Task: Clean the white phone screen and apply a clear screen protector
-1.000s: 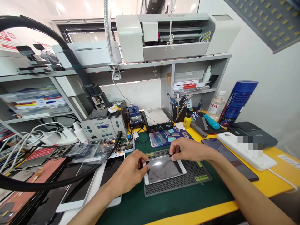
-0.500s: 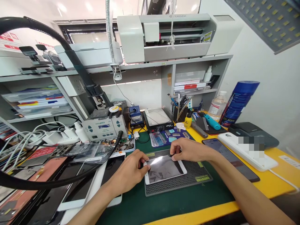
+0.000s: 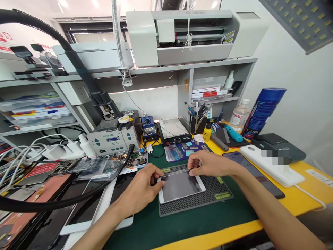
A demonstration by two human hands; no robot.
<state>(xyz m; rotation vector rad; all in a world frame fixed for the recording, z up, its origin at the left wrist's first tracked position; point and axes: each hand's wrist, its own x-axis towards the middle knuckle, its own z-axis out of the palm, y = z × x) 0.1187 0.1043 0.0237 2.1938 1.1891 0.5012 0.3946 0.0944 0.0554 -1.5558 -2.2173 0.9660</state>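
A tablet [image 3: 180, 187] with white ends and a dark grey, glossy screen lies on a grey honeycomb-patterned mat [image 3: 220, 198]. My left hand [image 3: 145, 184] is at its left end, thumb on the white border and forefinger curled by the far corner, closed on the edge. My right hand [image 3: 205, 165] pinches at the far long edge near the right corner. Something small and dark shows under those fingertips, too hidden to name. A thin, shiny line runs along the far edge between both hands; whether it is a clear film I cannot tell.
Left stand white-framed screens [image 3: 83, 211], a black hose [image 3: 85, 199] and a hot-air station [image 3: 114, 139]. Behind the mat lie a blue card [image 3: 187, 151] and a black-based plate device [image 3: 175, 132]. On the right are a dark phone [image 3: 252, 173] and a white power strip [image 3: 270, 165].
The view has shifted slightly, so the scene sits a little further left and up. Both hands keep their places at the tablet, and the bright reflection on its screen has faded.
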